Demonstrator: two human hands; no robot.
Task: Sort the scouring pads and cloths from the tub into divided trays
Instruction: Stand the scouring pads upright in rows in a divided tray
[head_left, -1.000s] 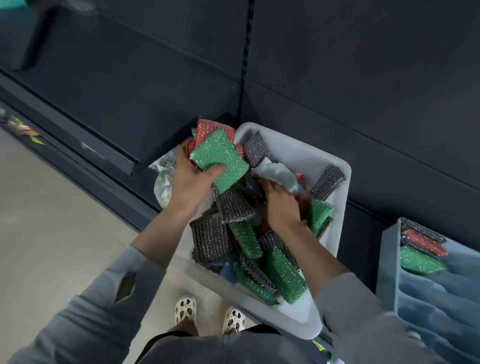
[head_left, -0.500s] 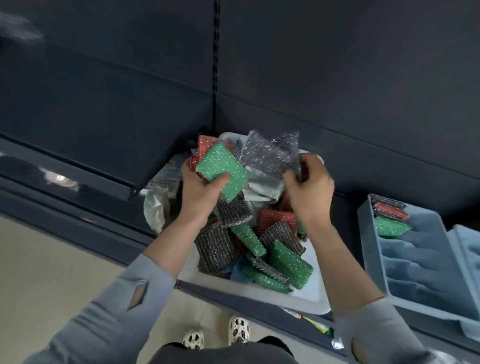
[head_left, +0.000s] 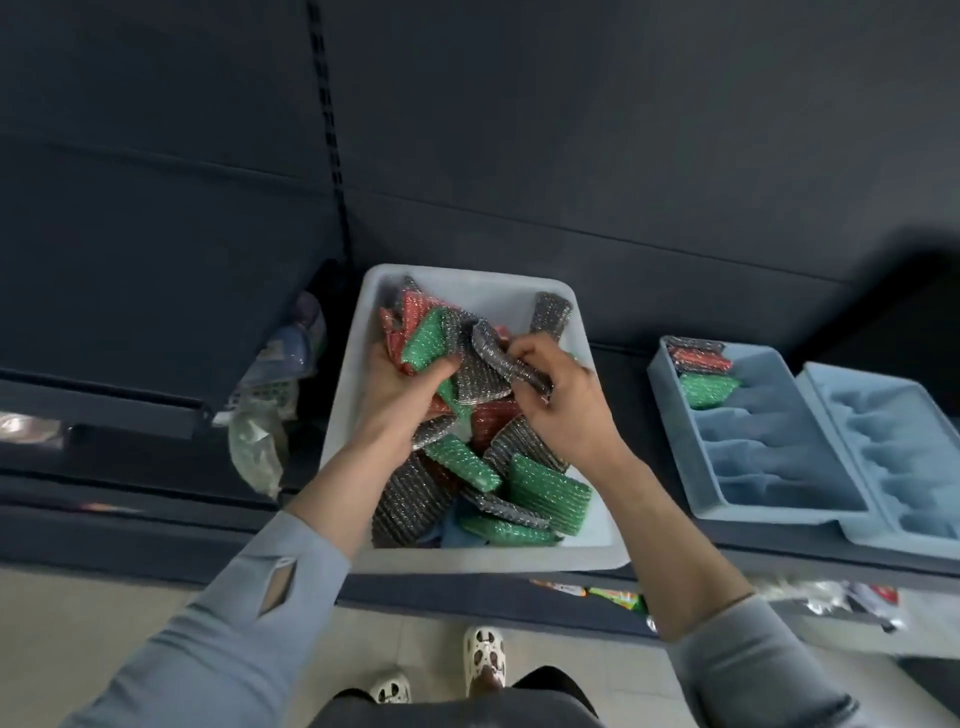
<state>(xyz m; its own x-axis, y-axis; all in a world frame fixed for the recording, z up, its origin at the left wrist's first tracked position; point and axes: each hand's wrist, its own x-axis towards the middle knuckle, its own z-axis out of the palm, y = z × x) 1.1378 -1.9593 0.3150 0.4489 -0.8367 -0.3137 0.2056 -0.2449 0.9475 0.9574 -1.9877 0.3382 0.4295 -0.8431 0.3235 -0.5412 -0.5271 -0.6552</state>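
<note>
Gripping stacked pads, left hand (head_left: 402, 387) meets right hand (head_left: 558, 395) pinching a silver pad (head_left: 506, 364) above the tub (head_left: 343, 431).

The right hand (head_left: 558, 400), which a second ago dug low in the tub (head_left: 343, 415), then rose with a silver pad (head_left: 506, 358), now brings it beside the left hand (head_left: 402, 387), whose stack has gained silver pads against the green pad (head_left: 428, 343).
</note>
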